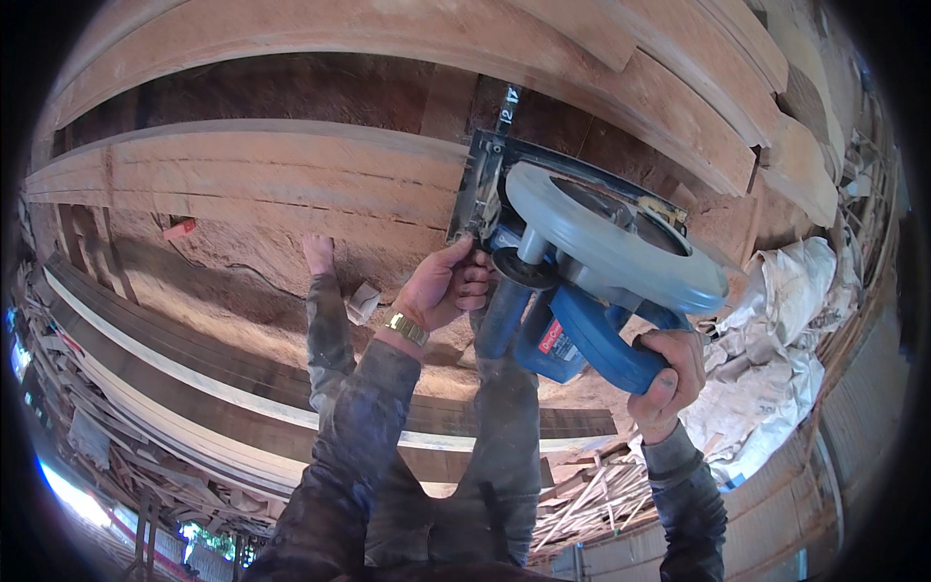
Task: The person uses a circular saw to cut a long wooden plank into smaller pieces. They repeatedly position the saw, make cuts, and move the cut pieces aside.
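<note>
A blue circular saw (606, 349) with a grey blade guard rests tilted at the right end of a long wooden plank (262, 179). My right hand (669, 378) is wrapped round its rear handle. With curled fingers, my left hand (446, 286) pinches at the near front corner of the saw's dark base plate (475, 184); the exact small part between thumb and fingers is hidden. A gold watch (407, 329) sits on my left wrist. From the base plate's front, a narrow dark bar (508, 107) with white marks sticks out away from me. The blade is mostly covered.
More boards (339, 34) lie across the far side, stacked at far right. Sawdust covers the ground, where my bare foot (318, 254) stands near a dark cord (257, 272). White sacks (776, 388) lie right; thin wood strips (592, 500) and long beams (223, 378) lie nearer.
</note>
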{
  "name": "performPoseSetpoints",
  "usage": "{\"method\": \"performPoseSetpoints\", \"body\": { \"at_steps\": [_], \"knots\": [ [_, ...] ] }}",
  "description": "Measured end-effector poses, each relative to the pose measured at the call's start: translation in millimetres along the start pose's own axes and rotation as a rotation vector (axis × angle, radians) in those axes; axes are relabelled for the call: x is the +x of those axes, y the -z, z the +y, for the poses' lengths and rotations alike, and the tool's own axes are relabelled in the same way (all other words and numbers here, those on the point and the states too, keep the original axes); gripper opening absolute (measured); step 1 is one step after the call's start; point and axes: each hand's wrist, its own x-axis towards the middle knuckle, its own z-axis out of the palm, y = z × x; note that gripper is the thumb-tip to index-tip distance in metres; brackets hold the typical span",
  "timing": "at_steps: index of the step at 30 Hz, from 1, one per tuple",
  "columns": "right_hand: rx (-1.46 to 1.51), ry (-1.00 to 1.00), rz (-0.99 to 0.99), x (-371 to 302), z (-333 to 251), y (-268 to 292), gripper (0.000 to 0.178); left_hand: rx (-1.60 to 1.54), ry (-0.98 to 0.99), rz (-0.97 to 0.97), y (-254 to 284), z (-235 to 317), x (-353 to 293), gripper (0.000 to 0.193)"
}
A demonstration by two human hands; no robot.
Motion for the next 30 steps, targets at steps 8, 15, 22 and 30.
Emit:
{"method": "performPoseSetpoints", "body": {
  "at_steps": [8,15,22,30],
  "knots": [
    [-0.019,-0.021,-0.024,1.6,-0.6,5.5,0.044,-0.031,0.057,-0.184,10.8,0.8,4.7,0.043],
    [-0.027,-0.041,-0.041,1.5,-1.3,7.2,0.048,0.178,0.182,-0.179,12.4,19.4,0.5,0.043],
    [-0.047,0.002,-0.072,5.5,-2.2,9.6,0.05,0.15,0.215,-0.093,5.7,22.3,-2.3,0.042],
    [-0.04,-0.022,-0.069,4.2,-1.5,9.7,0.051,0.316,0.188,0.155,-12.1,28.4,-3.9,0.037]
  ]
}}
